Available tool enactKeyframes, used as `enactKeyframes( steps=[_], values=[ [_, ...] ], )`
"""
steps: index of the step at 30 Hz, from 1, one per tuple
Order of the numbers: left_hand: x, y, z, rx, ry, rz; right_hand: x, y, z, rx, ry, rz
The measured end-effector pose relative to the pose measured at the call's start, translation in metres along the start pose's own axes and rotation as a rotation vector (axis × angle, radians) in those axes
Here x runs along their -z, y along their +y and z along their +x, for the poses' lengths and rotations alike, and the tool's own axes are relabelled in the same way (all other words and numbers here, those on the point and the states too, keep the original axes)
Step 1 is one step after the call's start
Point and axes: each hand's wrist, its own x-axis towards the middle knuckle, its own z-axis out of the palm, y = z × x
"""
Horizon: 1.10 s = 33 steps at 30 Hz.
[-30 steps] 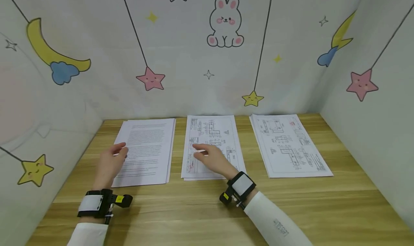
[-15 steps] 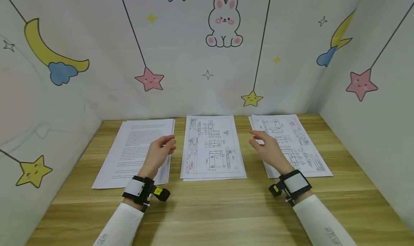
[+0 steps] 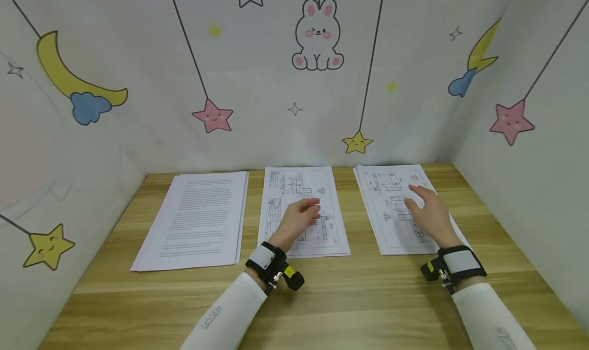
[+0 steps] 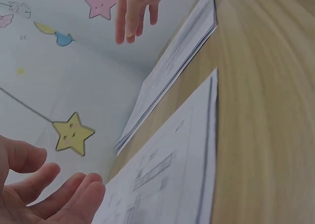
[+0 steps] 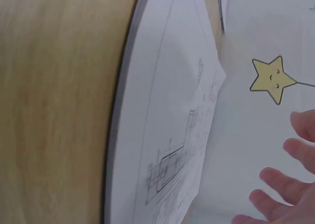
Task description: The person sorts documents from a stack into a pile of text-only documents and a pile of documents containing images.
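Above the middle stack of drawing sheets (image 3: 280, 186) is my left hand (image 3: 296, 221), its fingers loosely bent with nothing between them. My right hand (image 3: 431, 214) hovers over the right stack of drawing sheets (image 3: 382, 206), fingers spread and empty. In the left wrist view, a gap shows between the left fingers (image 4: 74, 199) and the middle stack. The right wrist view has the right fingers (image 5: 285, 184) apart from the paper. A third stack, sheets of printed text (image 3: 198, 222), lies at the left with neither hand near it.
All three stacks lie on a wood-grain table (image 3: 340, 309), near its back edge. A white cloth wall (image 3: 257, 73) with cartoon stars and a rabbit stands behind and at both sides. Each wrist wears a strapped camera, such as the left one (image 3: 293, 278).
Both hands have moved right: the left from the text stack to the middle stack, the right from the middle stack to the right stack. The right fingers have spread. The sheets lie where they were.
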Motion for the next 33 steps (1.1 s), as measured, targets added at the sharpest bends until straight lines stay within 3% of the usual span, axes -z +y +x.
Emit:
enactKeyframes(
  steps=[7, 14, 19, 27, 30, 33],
  values=[
    [-0.062, 0.001, -0.001, 0.072, -0.158, -0.167, 0.011, 0.039, -0.003, -0.153, -0.169, -0.090],
    [-0.101, -0.004, 0.001, 0.141, -0.189, -0.291, 0.020, 0.055, -0.009, -0.305, -0.278, -0.090],
    [-0.113, -0.008, 0.003, 0.202, -0.233, -0.422, 0.023, 0.055, -0.010, -0.367, -0.318, -0.101],
    [-0.117, -0.012, 0.007, 0.250, -0.243, -0.511, 0.020, 0.053, -0.011, -0.378, -0.304, -0.106],
    [-0.117, -0.012, 0.008, 0.264, -0.241, -0.514, 0.019, 0.051, -0.013, -0.378, -0.302, -0.118],
    [-0.117, -0.009, 0.008, 0.253, -0.215, -0.455, 0.019, 0.049, -0.015, -0.372, -0.303, -0.130]
  ],
)
